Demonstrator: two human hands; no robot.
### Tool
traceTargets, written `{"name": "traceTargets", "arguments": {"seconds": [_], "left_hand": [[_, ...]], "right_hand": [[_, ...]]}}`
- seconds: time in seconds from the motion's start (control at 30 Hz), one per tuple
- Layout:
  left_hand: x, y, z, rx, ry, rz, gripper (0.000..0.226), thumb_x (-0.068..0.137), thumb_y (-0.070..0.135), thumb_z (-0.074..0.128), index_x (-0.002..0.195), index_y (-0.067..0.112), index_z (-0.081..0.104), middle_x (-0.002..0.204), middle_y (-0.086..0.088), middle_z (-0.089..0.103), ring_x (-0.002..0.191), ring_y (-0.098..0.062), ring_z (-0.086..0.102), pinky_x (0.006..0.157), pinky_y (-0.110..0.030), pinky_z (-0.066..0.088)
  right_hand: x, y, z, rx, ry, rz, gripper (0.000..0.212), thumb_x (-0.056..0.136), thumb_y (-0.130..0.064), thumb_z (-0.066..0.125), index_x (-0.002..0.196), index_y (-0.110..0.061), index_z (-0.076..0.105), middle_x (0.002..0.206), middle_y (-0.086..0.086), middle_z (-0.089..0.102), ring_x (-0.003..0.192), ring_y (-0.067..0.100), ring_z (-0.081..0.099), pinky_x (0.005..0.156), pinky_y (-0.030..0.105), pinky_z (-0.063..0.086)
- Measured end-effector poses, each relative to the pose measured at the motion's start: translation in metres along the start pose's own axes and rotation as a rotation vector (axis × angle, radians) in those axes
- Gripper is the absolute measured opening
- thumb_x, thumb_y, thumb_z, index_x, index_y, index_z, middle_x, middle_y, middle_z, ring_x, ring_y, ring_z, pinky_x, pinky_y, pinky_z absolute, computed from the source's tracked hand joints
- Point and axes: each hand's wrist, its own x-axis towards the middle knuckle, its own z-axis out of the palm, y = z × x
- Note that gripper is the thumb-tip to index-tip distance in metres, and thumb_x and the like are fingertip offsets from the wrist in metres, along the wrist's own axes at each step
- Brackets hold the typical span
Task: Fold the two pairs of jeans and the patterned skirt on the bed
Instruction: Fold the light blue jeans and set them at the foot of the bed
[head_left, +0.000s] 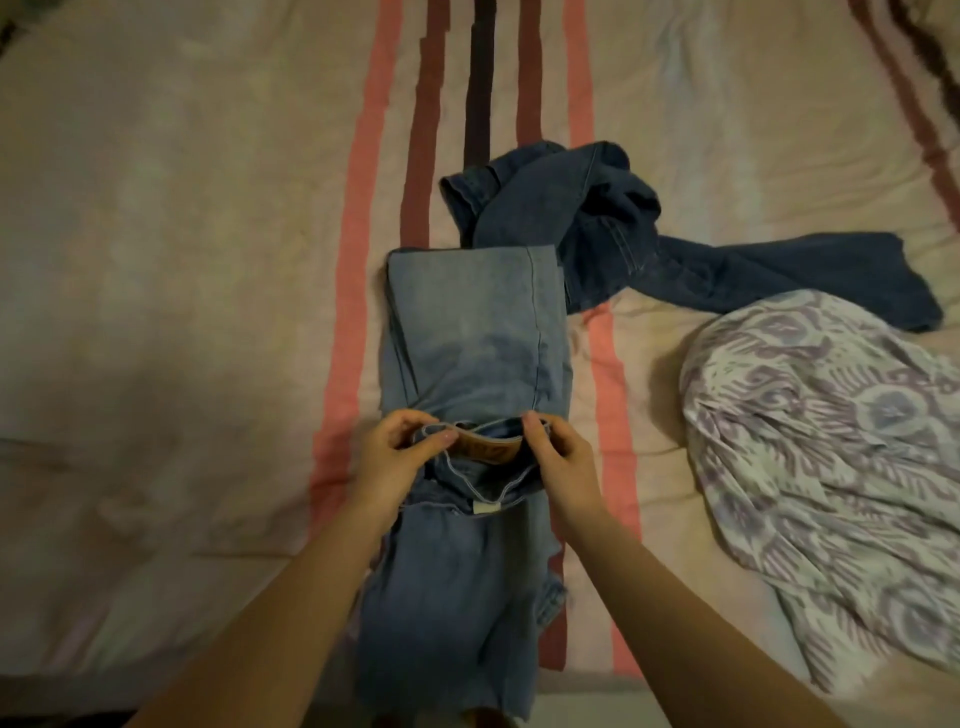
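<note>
A pair of light blue jeans (467, 332) lies lengthwise along the middle of the bed, its legs doubled back so the hems meet the waistband. My left hand (397, 452) and my right hand (558, 457) each pinch the jeans' edge near the brown waist label, one at either side. Behind them a pair of dark blue jeans (613, 228) lies crumpled, with one leg stretched out to the right. The patterned skirt (831, 431), white with purple print, is heaped at the right.
The bed sheet (182, 312) is pale pink with red, brown and dark stripes down its middle. Its whole left half lies bare. The near edge of the bed runs along the bottom of the view.
</note>
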Motion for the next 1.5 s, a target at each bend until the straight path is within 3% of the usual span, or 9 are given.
{"name": "traceTargets", "arguments": {"seconds": [0.3,0.43,0.6,0.73,0.83,0.9,1.03,1.17,1.5], "left_hand": [[0.003,0.071,-0.007,-0.043,-0.003,0.196,0.016,0.076,0.000,0.071,0.076,0.013,0.062,0.077,-0.002,0.065,0.069,-0.001,0.061,0.069,-0.015,0.050],[-0.042,0.048,-0.024,0.053,-0.020,0.172,0.033,0.066,-0.014,0.072,0.068,0.016,0.059,0.062,0.014,0.066,0.063,0.006,0.058,0.065,-0.009,0.047],[-0.092,-0.021,-0.046,0.117,-0.065,0.015,0.039,0.054,-0.018,0.076,0.064,0.018,0.065,0.065,0.012,0.070,0.062,0.004,0.062,0.061,-0.010,0.049],[-0.105,-0.056,-0.050,0.163,-0.133,-0.084,0.033,0.046,0.006,0.083,0.071,0.013,0.063,0.072,0.012,0.072,0.070,0.003,0.065,0.067,-0.015,0.050],[-0.107,-0.060,-0.053,0.176,-0.170,-0.071,0.044,0.038,0.039,0.091,0.076,0.032,0.070,0.090,0.006,0.069,0.086,0.005,0.063,0.079,-0.016,0.049],[-0.106,-0.051,-0.054,0.128,-0.095,-0.083,0.044,0.050,0.032,0.088,0.087,0.042,0.068,0.107,0.012,0.062,0.100,0.003,0.059,0.080,-0.010,0.045],[-0.074,-0.044,-0.055,0.020,0.045,-0.141,0.060,0.085,0.007,0.063,0.137,0.025,0.038,0.129,0.004,0.045,0.119,-0.011,0.043,0.087,-0.018,0.041],[-0.033,-0.057,-0.050,0.065,-0.167,-0.202,0.088,0.079,0.015,0.070,0.148,0.028,0.016,0.140,0.007,0.039,0.124,-0.010,0.044,0.096,-0.025,0.041],[-0.038,-0.095,-0.042,0.027,-0.198,-0.183,0.108,0.072,0.014,0.071,0.144,0.038,-0.006,0.143,0.029,0.010,0.134,0.003,0.024,0.111,-0.026,0.028]], "right_hand": [[0.010,-0.062,0.021,0.017,0.064,-0.145,0.027,0.089,-0.033,0.061,0.074,-0.011,0.059,0.074,0.012,0.050,0.072,0.018,0.050,0.066,0.027,0.043],[-0.043,-0.040,0.016,0.033,0.096,-0.123,0.032,0.090,-0.022,0.060,0.061,-0.012,0.049,0.059,0.006,0.043,0.056,0.008,0.043,0.050,0.016,0.037],[-0.092,0.022,0.004,-0.071,0.018,-0.033,0.025,0.088,-0.017,0.062,0.066,-0.006,0.059,0.060,0.005,0.056,0.063,0.010,0.056,0.061,0.025,0.046],[-0.101,0.060,-0.005,-0.213,-0.014,0.043,0.021,0.086,-0.017,0.066,0.068,-0.007,0.062,0.064,-0.003,0.060,0.066,0.006,0.057,0.067,0.028,0.047],[-0.104,0.065,-0.017,-0.211,-0.030,0.095,0.014,0.083,-0.018,0.069,0.072,-0.010,0.066,0.071,-0.003,0.065,0.074,0.012,0.062,0.070,0.027,0.050],[-0.099,0.058,-0.026,-0.223,-0.013,0.081,0.005,0.082,-0.020,0.070,0.085,-0.016,0.069,0.087,-0.001,0.067,0.083,0.012,0.062,0.072,0.022,0.050],[-0.063,0.038,-0.035,-0.275,-0.001,0.065,0.046,0.086,-0.021,0.066,0.127,-0.027,0.045,0.112,-0.015,0.051,0.097,-0.001,0.053,0.072,0.008,0.044],[-0.016,0.052,-0.038,-0.295,-0.109,0.196,0.093,0.080,-0.030,0.071,0.149,-0.023,0.010,0.143,0.005,0.041,0.125,0.020,0.047,0.103,0.037,0.042],[-0.014,0.103,-0.035,-0.188,-0.260,0.240,0.096,0.066,-0.027,0.082,0.137,-0.033,0.016,0.129,-0.012,0.044,0.116,0.007,0.051,0.091,0.027,0.049]]}}
